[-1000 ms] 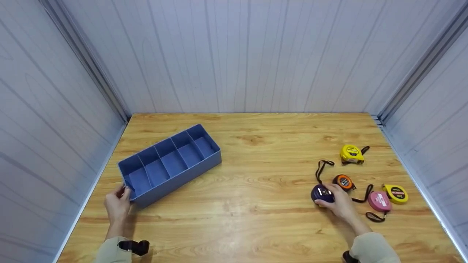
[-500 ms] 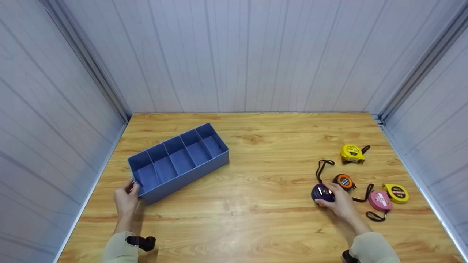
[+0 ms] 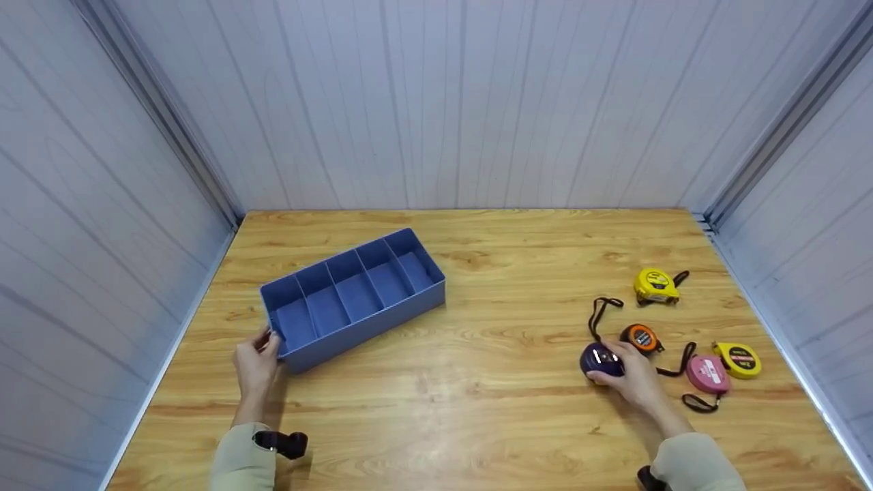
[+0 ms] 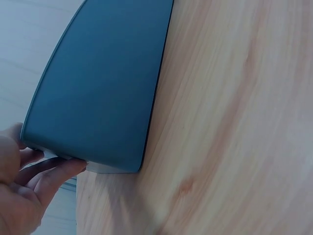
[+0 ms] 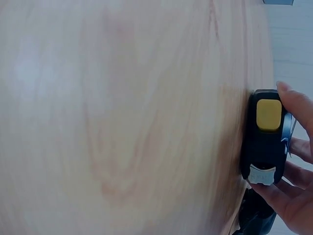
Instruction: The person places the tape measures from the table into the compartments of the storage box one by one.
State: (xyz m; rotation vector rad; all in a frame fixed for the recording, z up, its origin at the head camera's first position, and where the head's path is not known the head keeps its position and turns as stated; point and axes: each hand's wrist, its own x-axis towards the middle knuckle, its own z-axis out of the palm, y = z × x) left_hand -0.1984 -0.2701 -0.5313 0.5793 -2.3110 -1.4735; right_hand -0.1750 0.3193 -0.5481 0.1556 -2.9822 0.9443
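A blue divided box (image 3: 372, 335) with several bare compartments stands slanted on the left half of the table. My left hand (image 3: 256, 367) grips its near-left end at the rim. In the left wrist view the fingertips (image 4: 73, 166) are curled against that end of the box (image 4: 98, 83). On the right, my right hand (image 3: 638, 382) holds a dark tape measure (image 3: 599, 360) between thumb and fingers. Seen up close, this tape measure (image 5: 264, 142) has a yellow button and a silver hook; it appears to rest on the table. Its black strap (image 3: 597, 317) lies behind it.
An orange-and-black tape measure (image 3: 641, 338) lies right beside my right hand. Farther right, a pink tape measure (image 3: 708, 375) touches a yellow one (image 3: 741, 360). Another yellow tape measure (image 3: 656, 286) sits farther back. Panel walls (image 3: 436, 109) enclose the table's back and sides.
My left hand has slid the blue box to the right and slightly away from me. The right hand and the dark tape measure have stayed in place.
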